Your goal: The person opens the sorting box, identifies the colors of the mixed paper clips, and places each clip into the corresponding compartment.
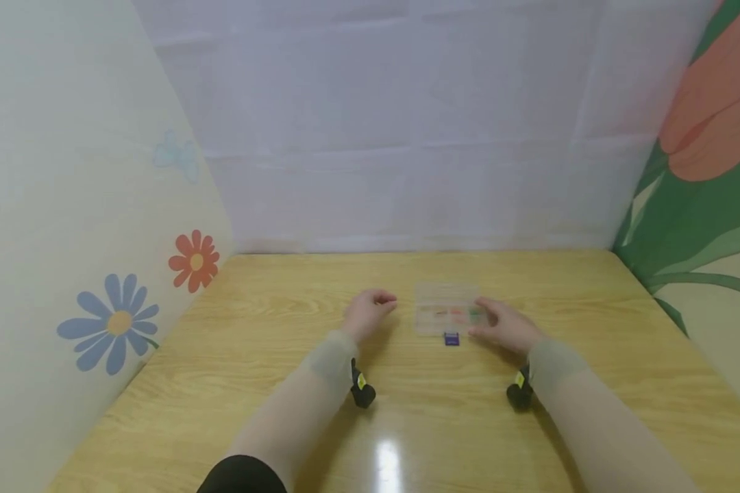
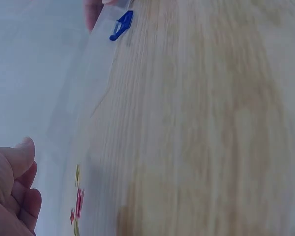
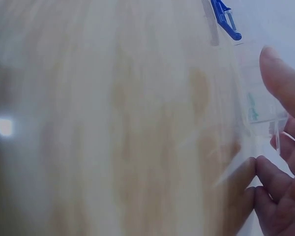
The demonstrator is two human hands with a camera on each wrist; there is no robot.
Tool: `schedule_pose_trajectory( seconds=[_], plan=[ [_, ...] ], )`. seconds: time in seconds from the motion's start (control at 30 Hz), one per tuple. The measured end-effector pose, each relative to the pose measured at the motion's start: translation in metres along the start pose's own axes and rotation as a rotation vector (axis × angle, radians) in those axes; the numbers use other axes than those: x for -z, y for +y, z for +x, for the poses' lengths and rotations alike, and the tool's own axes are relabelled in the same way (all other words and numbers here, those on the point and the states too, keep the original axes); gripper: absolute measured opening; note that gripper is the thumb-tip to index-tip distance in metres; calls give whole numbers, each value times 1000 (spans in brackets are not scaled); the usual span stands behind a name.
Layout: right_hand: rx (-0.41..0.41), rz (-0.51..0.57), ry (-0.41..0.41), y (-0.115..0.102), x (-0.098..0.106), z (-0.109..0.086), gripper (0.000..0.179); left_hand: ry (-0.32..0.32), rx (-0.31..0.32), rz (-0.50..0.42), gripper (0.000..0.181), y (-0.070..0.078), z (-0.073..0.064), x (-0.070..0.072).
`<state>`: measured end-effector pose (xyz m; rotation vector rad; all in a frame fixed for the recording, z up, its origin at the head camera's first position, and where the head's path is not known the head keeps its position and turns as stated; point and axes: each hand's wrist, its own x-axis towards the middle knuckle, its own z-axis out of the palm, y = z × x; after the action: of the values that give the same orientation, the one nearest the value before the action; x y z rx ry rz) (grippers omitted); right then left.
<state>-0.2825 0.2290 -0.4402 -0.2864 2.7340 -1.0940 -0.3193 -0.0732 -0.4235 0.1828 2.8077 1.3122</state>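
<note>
No text, brand or number is legible in any view. A small yellow label [image 1: 362, 381] is affixed to the black camera [image 1: 364, 397] at the left wrist; a matching yellow label [image 1: 520, 378] is affixed to the black camera [image 1: 519, 398] at the right wrist. Dark marks on both labels are too small to read.

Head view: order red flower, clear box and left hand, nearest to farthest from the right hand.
1. Clear box: at the right hand's fingertips.
2. Left hand: left of the box.
3. Red flower: far left, beyond the left hand.
</note>
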Motion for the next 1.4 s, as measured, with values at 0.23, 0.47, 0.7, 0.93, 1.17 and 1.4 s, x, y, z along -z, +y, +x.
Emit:
schedule_pose_trajectory(
  seconds=[0.23,0.47,0.7,0.93,1.17,1.4],
  plan=[
    [2,10,4,2,0,0,84,22,25,-14,21,-14,1,13],
    [-5,2,1,1,1,0,84,55,49,-55,20,-23,-2,20],
    [-7,1,5,-1,1,-2,84,104,94,-9,14,-36,-2,23],
    [-2,3,2,-4,3,-3,83,107,153,43,15,-49,5,25],
    [-4,-7,1,-5,4,-3,83,95,154,139,17,-50,7,25],
    [-24,-13,-9,-1,3,0,86,84,182,216,13,-46,5,24]
  ],
)
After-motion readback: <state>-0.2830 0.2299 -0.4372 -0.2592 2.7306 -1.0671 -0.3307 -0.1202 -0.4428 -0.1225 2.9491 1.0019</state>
